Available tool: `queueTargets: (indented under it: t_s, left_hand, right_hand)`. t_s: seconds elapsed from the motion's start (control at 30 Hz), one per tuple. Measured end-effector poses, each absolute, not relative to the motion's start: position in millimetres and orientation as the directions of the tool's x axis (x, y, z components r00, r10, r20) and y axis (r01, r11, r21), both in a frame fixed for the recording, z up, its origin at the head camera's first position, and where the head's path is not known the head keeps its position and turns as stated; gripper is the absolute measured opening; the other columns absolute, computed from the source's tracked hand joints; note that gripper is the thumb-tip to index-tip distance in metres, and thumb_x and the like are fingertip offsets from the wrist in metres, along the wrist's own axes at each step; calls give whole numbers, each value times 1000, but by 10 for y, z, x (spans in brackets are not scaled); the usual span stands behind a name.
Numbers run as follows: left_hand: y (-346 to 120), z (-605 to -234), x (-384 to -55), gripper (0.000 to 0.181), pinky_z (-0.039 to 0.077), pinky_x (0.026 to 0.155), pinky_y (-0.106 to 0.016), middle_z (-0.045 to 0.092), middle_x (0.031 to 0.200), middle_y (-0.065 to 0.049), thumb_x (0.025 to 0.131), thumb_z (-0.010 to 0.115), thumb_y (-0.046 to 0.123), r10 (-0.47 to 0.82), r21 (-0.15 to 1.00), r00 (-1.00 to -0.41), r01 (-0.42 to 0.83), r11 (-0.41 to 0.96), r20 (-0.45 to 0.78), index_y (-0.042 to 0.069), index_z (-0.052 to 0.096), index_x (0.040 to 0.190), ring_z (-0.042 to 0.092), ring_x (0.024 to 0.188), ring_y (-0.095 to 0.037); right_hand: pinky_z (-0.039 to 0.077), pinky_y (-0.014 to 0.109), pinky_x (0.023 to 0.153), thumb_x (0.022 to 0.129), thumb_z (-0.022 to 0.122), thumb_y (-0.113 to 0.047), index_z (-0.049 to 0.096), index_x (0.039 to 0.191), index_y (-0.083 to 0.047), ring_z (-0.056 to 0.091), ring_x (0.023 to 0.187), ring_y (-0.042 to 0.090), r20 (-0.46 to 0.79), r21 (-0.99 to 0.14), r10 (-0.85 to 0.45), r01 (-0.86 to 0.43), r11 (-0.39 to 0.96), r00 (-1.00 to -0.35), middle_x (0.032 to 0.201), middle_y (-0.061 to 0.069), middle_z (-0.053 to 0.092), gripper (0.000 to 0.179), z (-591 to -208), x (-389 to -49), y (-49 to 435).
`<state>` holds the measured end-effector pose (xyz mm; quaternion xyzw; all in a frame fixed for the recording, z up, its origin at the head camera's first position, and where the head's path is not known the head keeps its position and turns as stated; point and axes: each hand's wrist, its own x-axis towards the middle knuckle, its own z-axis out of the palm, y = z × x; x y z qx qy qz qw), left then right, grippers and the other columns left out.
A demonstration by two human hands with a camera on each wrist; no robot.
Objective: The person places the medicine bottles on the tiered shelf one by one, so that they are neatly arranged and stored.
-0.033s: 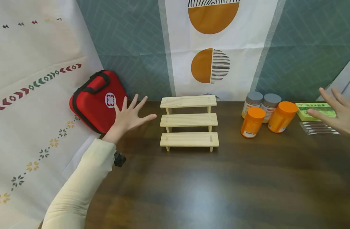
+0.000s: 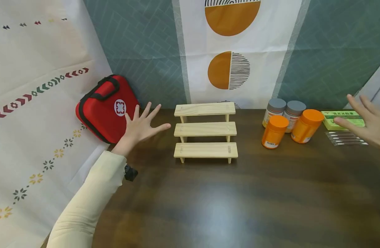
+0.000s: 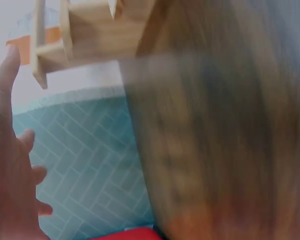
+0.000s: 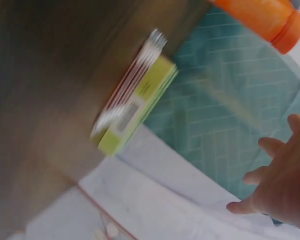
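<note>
My left hand (image 2: 136, 130) is spread wide and holds nothing; in the head view it overlaps the right side of a red first-aid case (image 2: 104, 113) with a black handle. Whether it touches the case cannot be told. At the right edge of the head view, my right hand (image 2: 368, 120) is spread too, with no object in it. It is nearest to a green and yellow box (image 2: 342, 119) and a pack of cotton swabs (image 2: 346, 138). Between the hands stands a three-step wooden rack (image 2: 205, 129), its steps bare.
Two orange bottles (image 2: 274, 132) stand in front of two grey-lidded jars (image 2: 293, 112), right of the rack. A patterned white cloth (image 2: 38, 113) borders the left side of the dark wooden table (image 2: 208, 199). Behind everything hangs a green and white curtain (image 2: 140, 51).
</note>
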<state>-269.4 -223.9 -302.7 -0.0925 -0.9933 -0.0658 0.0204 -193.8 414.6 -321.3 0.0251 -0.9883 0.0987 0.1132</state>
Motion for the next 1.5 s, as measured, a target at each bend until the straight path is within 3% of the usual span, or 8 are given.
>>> queueTargets:
  t_s: [0.13,0.33,0.53,0.63,0.87,1.1,1.3,1.5]
  left_hand:
    - [-2106,-3113,-2622,91,-1,107,-78,9,166,-5,83,36,82,188,225,-979,202,953,86,37,9,157,3,149,-48]
    - [-1962,-3353,-2560,95,4,110,-75,11,166,-3,82,43,81,232,334,-970,244,910,78,37,5,157,5,150,-45]
    - [-1836,-3562,-2655,95,11,117,-64,8,166,0,87,58,62,325,545,-942,316,776,84,27,7,158,6,153,-35]
    - [-1784,-3642,-2703,92,19,119,-57,13,166,-2,88,64,52,344,661,-935,312,682,86,23,11,158,14,152,-30]
    - [-1763,-3850,-2730,75,41,107,-52,45,150,-15,91,68,17,320,923,-942,207,326,98,20,29,154,45,136,-33]
    - [-1708,-4012,-2719,70,44,97,-33,47,146,-13,93,65,13,312,978,-946,143,150,90,23,32,153,50,121,-23]
    - [-1709,-3981,-2664,68,40,100,-37,44,149,-15,93,61,6,298,983,-947,156,99,120,15,30,153,47,127,-28]
    - [-1740,-4031,-2660,68,42,95,-30,45,148,-14,94,61,7,287,980,-950,160,116,121,16,30,153,49,118,-23]
  right_hand:
    - [-13,70,110,98,40,-57,-6,156,-12,-21,140,58,234,-324,42,-37,945,-971,157,31,-8,86,-3169,-1889,3992]
    - [-9,80,102,100,38,-52,-8,156,-12,-19,141,56,185,-390,49,-28,921,-981,159,28,-5,83,-3219,-1895,3795]
    - [-2,81,101,101,38,-47,-10,156,-14,-15,142,55,156,-561,41,-54,826,-987,160,27,-9,80,-3299,-1952,3746]
    - [3,79,103,100,42,-48,-13,155,-16,-10,143,55,108,-622,47,-30,783,-993,161,26,-11,84,-3305,-1982,3720]
    - [11,77,104,97,48,-50,-6,157,-14,3,143,56,48,-624,1,-29,781,-999,162,26,0,88,-3148,-2165,3639]
    - [14,75,106,98,52,-46,2,158,-21,8,145,50,-19,-671,-29,-9,742,-999,164,17,1,82,-3072,-2240,3668]
    - [19,73,105,99,53,-42,4,158,-28,17,141,53,-48,-701,-71,-17,713,-996,162,24,8,78,-3175,-2305,3712]
    - [28,67,100,98,53,-42,8,159,-21,28,130,47,-79,-697,-82,-3,717,-993,160,29,11,78,-3274,-2347,3736]
